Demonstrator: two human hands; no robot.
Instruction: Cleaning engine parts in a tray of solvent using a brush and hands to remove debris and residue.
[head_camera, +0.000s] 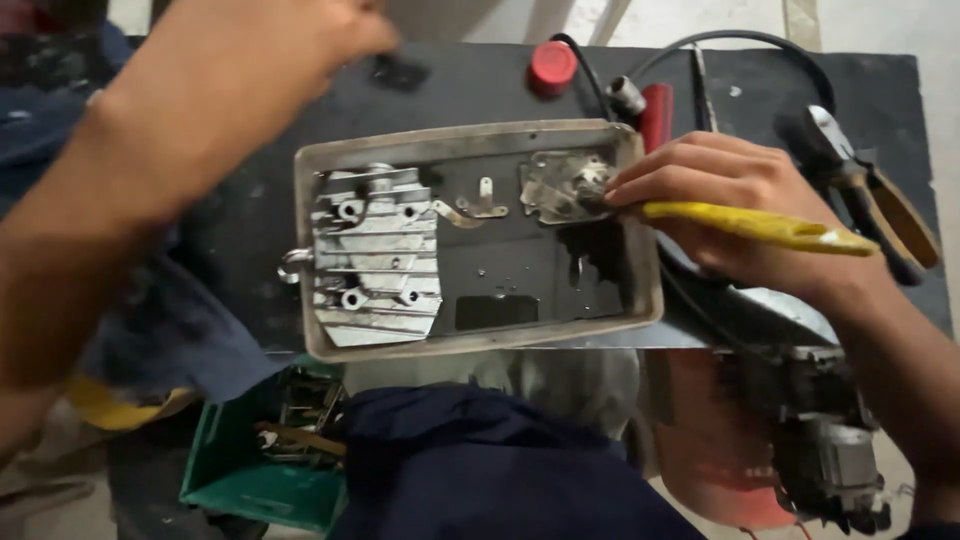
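- Fingers of the right hand (725, 195) are clenched around a yellow-handled tool (760, 227), whose handle runs out to the right past the knuckles.
- The tool's working end is hidden under the fingertips, which press on a small metal bracket (560, 187) in the upper right corner of a shallow metal tray (480, 347).
- The tray lies flat on a dark bench (240, 250), long side across the view, with its rim pale and worn and its floor dark.
- A ribbed silver casting (375, 260) with several round holes lies in the left part of the tray, touching the left wall.
- Between the casting and the bracket lies a small bent metal clip (478, 205), apart from both.
- The left hand (330, 30) is raised over the far left of the bench, blurred and cut off by the top edge; I cannot tell whether its fingers are closed or released, and nothing shows in them.
- The left forearm crosses the upper left of the view, above a blue cloth (170, 330) lying beside the tray.
- A red knob (552, 66) stands on the bench just beyond the tray's far rim, with a black cable (720, 40) curving to its right.
- Pliers with brown grips (880, 200) lie on the right end of the bench, near the right hand but not touching it.
- A green crate (250, 470) with metal parts sits below the bench at lower left.
- A motor-like assembly with a red body (800, 450) sits at lower right, below the right forearm.
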